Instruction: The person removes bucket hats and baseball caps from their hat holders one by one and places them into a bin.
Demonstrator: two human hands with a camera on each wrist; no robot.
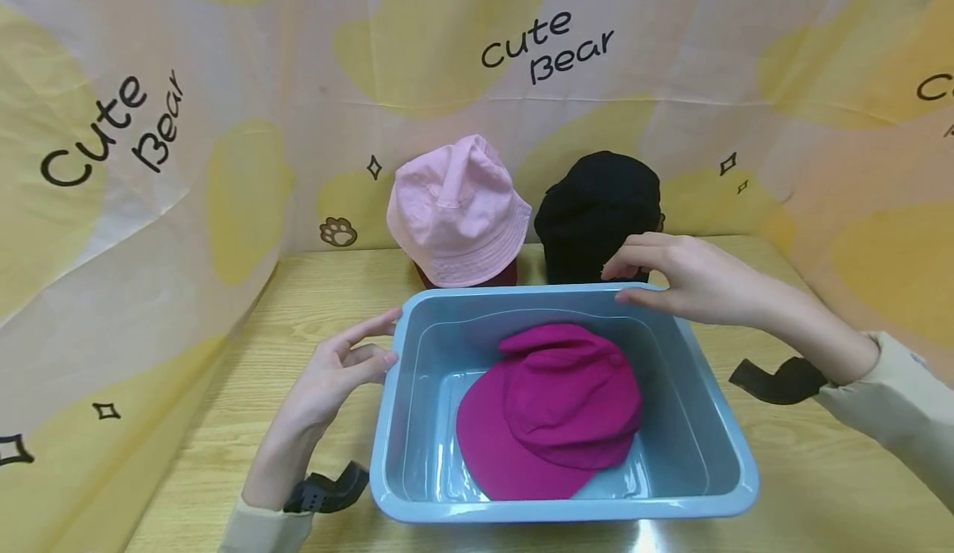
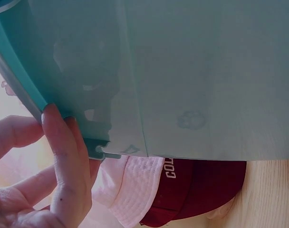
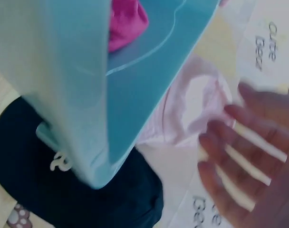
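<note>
A blue plastic bin (image 1: 566, 510) with a thick rim occupies the middle of the head view. Inside it lies a magenta baseball cap (image 1: 570, 404), brim toward the near left. My left hand (image 1: 339, 371) is at the bin's left side, its fingertips touching the rim from outside; the left wrist view shows those fingers (image 2: 61, 137) right under the rim edge. Over the far right corner hovers my right hand (image 1: 689, 276), thumb and fingers parted. In the right wrist view its fingers (image 3: 246, 142) are spread, apart from the bin, holding nothing.
Behind the bin, a pink bucket hat (image 1: 462, 213) sits over a dark red cap (image 2: 201, 187) with white lettering. To its right stands a black cap (image 1: 599, 213). A patterned cloth (image 1: 417, 40) hangs behind the wooden table (image 1: 328, 280) and along its sides.
</note>
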